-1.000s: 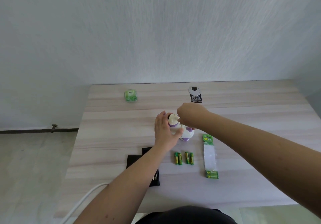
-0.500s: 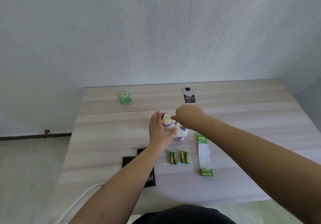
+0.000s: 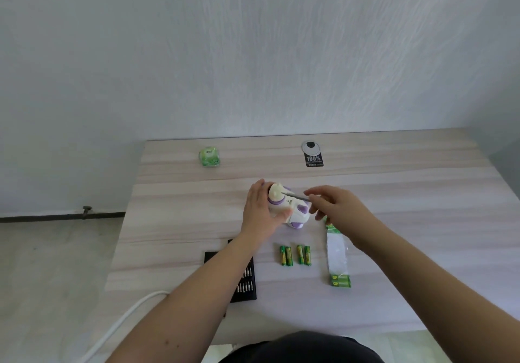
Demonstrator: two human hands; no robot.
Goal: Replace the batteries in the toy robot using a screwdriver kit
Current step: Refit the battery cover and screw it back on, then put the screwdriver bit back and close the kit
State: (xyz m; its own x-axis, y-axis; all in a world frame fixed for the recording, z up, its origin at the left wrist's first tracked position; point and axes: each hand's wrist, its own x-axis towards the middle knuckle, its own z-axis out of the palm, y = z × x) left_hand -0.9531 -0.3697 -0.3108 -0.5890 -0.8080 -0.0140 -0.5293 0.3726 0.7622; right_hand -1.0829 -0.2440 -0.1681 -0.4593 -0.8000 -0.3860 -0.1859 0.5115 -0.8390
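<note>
The white and purple toy robot (image 3: 292, 210) lies on its side in the middle of the wooden table (image 3: 394, 193). My left hand (image 3: 260, 210) grips it from the left. My right hand (image 3: 333, 206) pinches a thin grey screwdriver (image 3: 295, 196) whose tip rests on the toy's cream-coloured end. Several green AAA batteries (image 3: 295, 255) lie in two pairs in front of the toy. The black screwdriver bit case (image 3: 244, 281) sits at the near left, partly hidden by my left forearm.
An opened battery blister pack (image 3: 337, 255) lies right of the loose batteries. A green cube-shaped object (image 3: 209, 157) and a round grommet with a black label (image 3: 312, 154) sit at the back. A white cable (image 3: 123, 320) hangs off the near left edge.
My right hand has drawn back to the right from over the toy, and the screwdriver shaft now shows between fingers and toy. My left hand keeps its hold.
</note>
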